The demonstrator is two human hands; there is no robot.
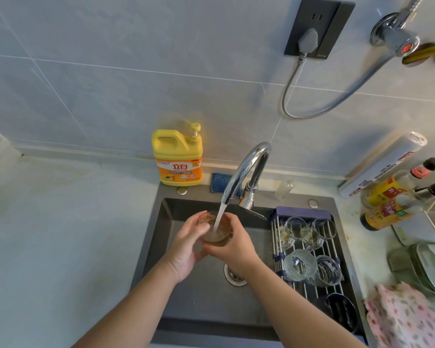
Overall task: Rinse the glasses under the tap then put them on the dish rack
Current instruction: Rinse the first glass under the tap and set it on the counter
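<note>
A clear glass tumbler [222, 235] with brownish residue is held upright over the dark grey sink [172, 223], under the water stream [220, 214] from the curved chrome tap [246, 167]; it is clasped by the left grip [186, 249] and the right grip [236, 244], fingers curled round its sides; other clear glasses [296, 227] are seen on the steel-rod dish rack [314, 293] beside it; "立白" is read on the yellow detergent bottle [177, 156].

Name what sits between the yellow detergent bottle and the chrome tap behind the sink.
A blue scouring pad lies between the yellow pump detergent bottle and the curved chrome tap, shown in the head view.
</note>
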